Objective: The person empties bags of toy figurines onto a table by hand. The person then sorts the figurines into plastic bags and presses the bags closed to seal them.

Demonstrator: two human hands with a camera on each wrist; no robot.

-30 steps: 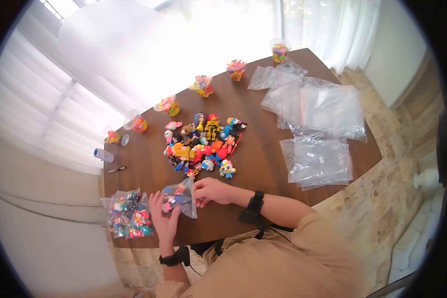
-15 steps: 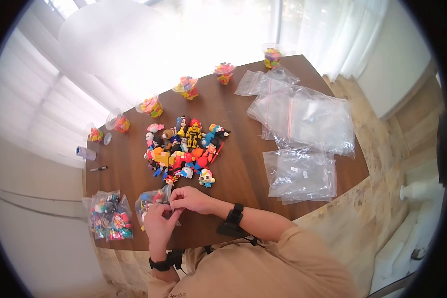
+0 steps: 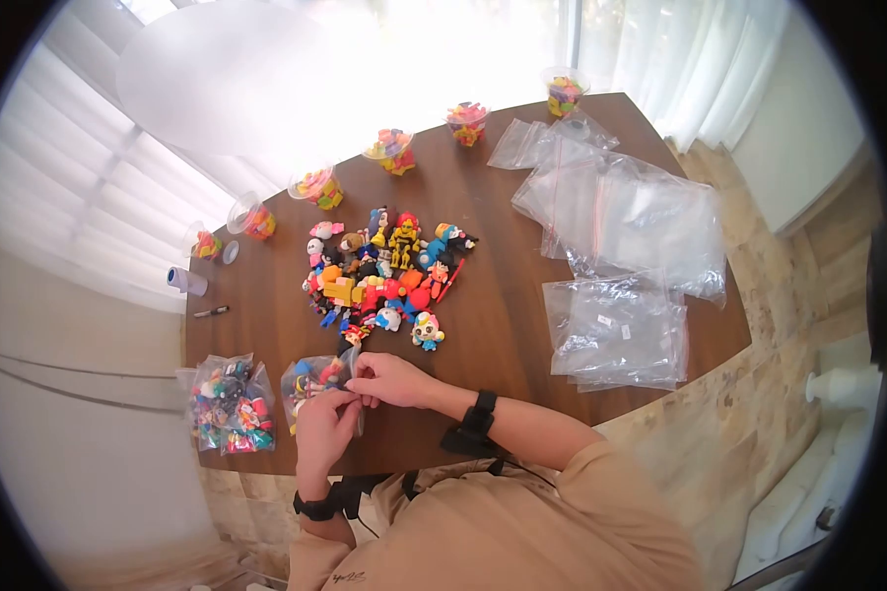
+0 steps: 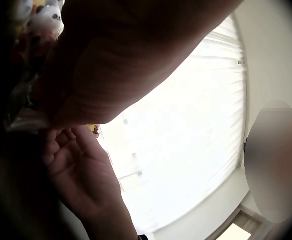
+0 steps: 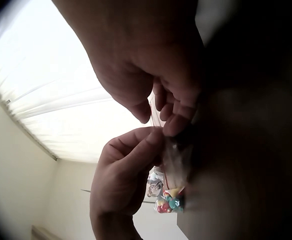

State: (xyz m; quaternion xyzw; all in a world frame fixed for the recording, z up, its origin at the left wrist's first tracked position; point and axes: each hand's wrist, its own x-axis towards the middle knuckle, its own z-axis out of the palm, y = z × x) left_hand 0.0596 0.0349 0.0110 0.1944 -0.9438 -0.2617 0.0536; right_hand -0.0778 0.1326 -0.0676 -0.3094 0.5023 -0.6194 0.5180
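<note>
A clear zip bag of small toy figures (image 3: 306, 380) lies near the table's front edge, its mouth turned toward the hands. The left hand (image 3: 324, 433) pinches the bag's edge between thumb and fingers, seen also in the right wrist view, where the left hand (image 5: 123, 175) grips the plastic (image 5: 176, 159). Close beside it, the right hand (image 3: 394, 380) holds the same edge with curled fingers. In the left wrist view a panda-like figure (image 4: 45, 20) shows at the upper left, and the right hand (image 4: 83, 175) is below the left.
Filled bags of figures (image 3: 232, 406) lie at the left. A pile of figures (image 3: 370, 286) covers the middle. Cups of colourful pieces (image 3: 391, 153) line the far edge. Empty clear bags (image 3: 621, 330) lie at the right; a marker (image 3: 211, 311) and white roll (image 3: 187, 282) stand left.
The left hand has gone from lying on the bag to pinching its edge, beside the right hand. The bag now lies lower, with its mouth between both hands. The head view has shifted.
</note>
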